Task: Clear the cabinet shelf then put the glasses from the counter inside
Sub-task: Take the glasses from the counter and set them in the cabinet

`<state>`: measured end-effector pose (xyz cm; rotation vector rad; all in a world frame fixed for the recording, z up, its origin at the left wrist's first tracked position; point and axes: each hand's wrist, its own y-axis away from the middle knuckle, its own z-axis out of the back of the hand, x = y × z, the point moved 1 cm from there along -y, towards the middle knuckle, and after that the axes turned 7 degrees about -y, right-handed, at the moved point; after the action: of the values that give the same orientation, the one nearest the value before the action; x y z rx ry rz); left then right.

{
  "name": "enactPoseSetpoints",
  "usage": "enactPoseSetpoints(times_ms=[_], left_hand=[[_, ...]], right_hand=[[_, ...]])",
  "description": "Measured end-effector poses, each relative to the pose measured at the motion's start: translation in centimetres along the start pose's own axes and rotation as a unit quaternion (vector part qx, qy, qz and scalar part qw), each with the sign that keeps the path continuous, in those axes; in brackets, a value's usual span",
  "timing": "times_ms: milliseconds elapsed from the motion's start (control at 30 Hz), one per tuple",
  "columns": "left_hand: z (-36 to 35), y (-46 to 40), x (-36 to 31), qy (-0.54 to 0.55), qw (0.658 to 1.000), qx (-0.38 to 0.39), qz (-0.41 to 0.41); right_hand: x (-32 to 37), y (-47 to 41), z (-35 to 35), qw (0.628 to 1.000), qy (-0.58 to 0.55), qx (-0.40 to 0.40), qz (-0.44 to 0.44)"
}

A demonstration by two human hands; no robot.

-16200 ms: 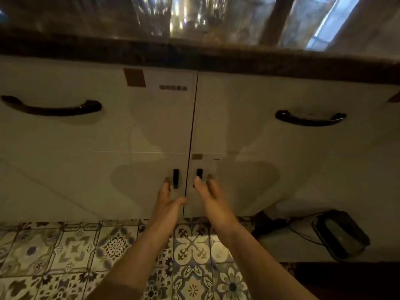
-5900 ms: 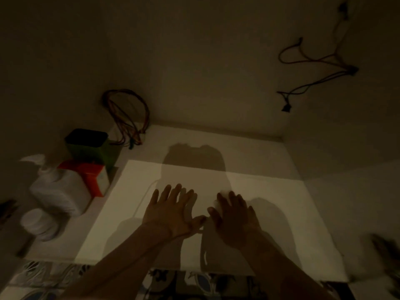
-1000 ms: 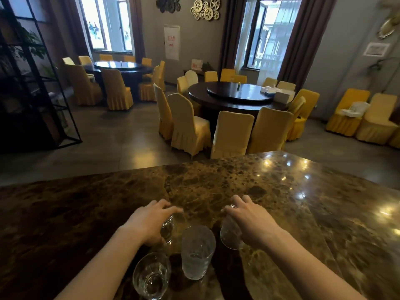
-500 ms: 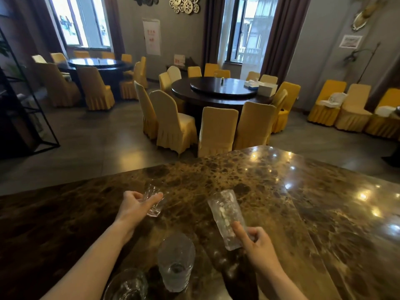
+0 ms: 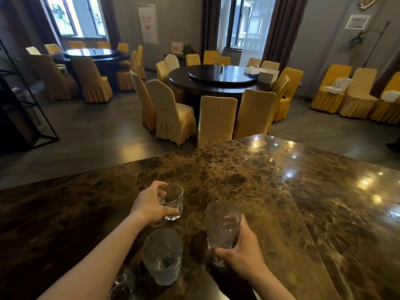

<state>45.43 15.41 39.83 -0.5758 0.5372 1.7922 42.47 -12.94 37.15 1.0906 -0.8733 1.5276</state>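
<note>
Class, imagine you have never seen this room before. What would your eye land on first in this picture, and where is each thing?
First, the two hands low in the middle: the left hand grips a short glass and the right hand a tall glass over the glossy brown marble counter. A third glass stands between the arms. Behind, yellow-covered chairs ring a dark round table.

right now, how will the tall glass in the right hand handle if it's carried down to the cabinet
The tall glass looks clear, smooth and thin-walled, so probably slippery and breakable if knocked. The right hand grips it low near the base, leaving most of its height above, so it may tilt easily. It appears empty, so likely light.
</note>
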Motion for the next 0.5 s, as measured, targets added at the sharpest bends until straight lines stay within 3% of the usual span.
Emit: enactPoseSetpoints(times_ms=[267, 500], left_hand=[[-0.5, -0.1, -0.7, -0.083, 0.996, 0.008, -0.024], [0.7, 0.9, -1.6, -0.130, 0.990, 0.044, -0.034]], right_hand=[[0.0, 0.6, 0.6, 0.999, 0.030, -0.005, -0.026], [2.0, 1.6, 3.4, 0.992, 0.080, 0.045, -0.089]])
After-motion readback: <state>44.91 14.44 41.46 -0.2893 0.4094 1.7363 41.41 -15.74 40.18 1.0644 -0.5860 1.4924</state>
